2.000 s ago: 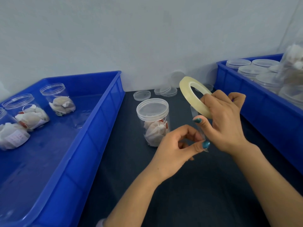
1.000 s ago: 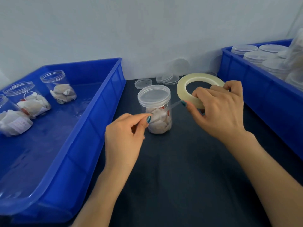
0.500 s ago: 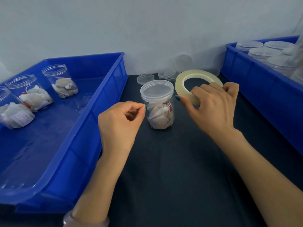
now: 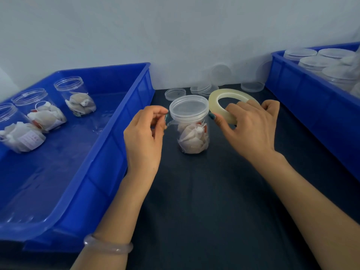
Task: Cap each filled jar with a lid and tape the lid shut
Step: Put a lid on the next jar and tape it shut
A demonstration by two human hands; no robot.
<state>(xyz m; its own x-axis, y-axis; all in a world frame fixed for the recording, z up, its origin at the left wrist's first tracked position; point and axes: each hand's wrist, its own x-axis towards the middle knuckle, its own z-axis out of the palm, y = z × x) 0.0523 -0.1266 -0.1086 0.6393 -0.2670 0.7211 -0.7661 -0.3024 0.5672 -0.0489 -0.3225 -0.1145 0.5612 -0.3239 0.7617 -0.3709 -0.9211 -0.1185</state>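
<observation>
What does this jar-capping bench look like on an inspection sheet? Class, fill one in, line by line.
Surface: dark mat, flat.
Job's things: capped jar under its lid, mid-mat; tape roll beside it; three open jars, filled, in left bin.
Clutter: loose lids by the wall.
Hands: left hand pinches tape end by the lid; right hand grips the tape roll.
Cables: nothing seen.
Surroundings: pale wall; right bin holds lidded jars.
</observation>
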